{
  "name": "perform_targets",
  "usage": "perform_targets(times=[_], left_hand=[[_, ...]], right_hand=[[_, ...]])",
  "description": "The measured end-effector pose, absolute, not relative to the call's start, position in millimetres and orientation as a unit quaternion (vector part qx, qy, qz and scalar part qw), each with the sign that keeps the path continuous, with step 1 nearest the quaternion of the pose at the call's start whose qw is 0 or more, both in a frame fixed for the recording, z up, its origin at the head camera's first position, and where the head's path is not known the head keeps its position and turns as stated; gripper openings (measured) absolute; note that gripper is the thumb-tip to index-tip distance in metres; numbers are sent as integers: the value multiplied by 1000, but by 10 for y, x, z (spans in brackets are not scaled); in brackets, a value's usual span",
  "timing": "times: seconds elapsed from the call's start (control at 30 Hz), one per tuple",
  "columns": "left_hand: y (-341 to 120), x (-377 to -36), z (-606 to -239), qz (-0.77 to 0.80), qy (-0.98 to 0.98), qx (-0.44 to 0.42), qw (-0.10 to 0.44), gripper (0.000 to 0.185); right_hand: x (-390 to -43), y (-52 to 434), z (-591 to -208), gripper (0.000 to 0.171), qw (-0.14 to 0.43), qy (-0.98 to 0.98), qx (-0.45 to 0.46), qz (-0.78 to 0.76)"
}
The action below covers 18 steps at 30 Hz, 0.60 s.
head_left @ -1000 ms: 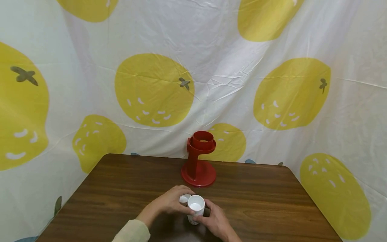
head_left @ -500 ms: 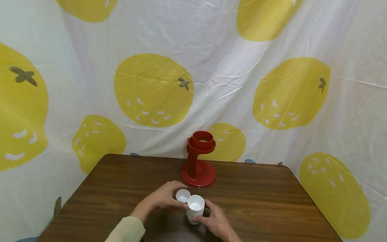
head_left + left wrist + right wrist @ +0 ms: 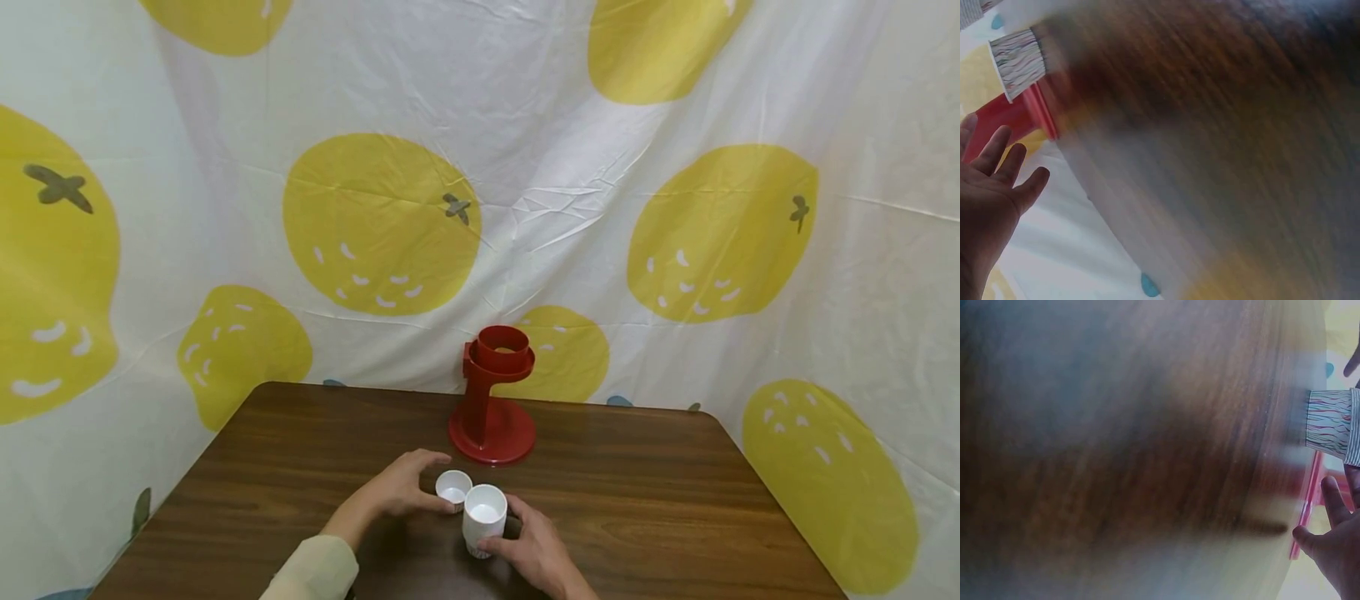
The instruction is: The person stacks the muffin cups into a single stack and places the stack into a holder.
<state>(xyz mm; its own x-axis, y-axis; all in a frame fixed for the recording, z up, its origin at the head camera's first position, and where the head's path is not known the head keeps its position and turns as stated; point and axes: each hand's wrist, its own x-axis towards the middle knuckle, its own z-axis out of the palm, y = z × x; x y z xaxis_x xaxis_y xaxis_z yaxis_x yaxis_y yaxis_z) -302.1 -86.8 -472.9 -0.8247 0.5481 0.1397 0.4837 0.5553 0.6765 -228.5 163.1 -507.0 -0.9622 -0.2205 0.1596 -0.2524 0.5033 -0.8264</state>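
Two white paper cups stand side by side near the table's front edge. My left hand (image 3: 426, 483) lies just left of the smaller cup (image 3: 453, 486). The left wrist view shows that hand (image 3: 994, 181) with fingers straight and spread, apart from the striped cup (image 3: 1017, 62). My right hand (image 3: 504, 533) grips the taller cup (image 3: 484, 518), thumb in front and fingers behind it. In the right wrist view the striped cup (image 3: 1327, 422) stands beside that hand's fingers (image 3: 1332, 503).
A red plastic stand (image 3: 491, 400) with a ring on top and a round base sits behind the cups at the table's far edge. The brown wooden table (image 3: 285, 467) is backed by a white sheet printed with yellow fruit (image 3: 382, 225).
My left hand set the smaller cup down to the left of the taller one, let go of it and drew back a little. The right hand kept hold of the taller cup.
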Motion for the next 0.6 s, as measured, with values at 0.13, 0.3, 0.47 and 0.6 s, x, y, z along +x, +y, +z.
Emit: perform_targets(times=[0.13, 0.3, 0.47, 0.6], left_hand=[[-889, -3035, -4771, 365, 887, 279, 45, 76], [-900, -3064, -4823, 359, 893, 267, 45, 77], [-889, -3102, -4901, 356, 896, 263, 43, 76], [-875, -3124, -4962, 360, 895, 261, 43, 75]], right_hand=[[-2281, 1633, -5067, 62, 14, -866, 135, 482], [-2278, 1640, -5061, 63, 6, -862, 134, 489], [-2279, 1643, -5058, 63, 3, -863, 132, 487], [-2281, 1641, -5057, 62, 7, -865, 135, 483]])
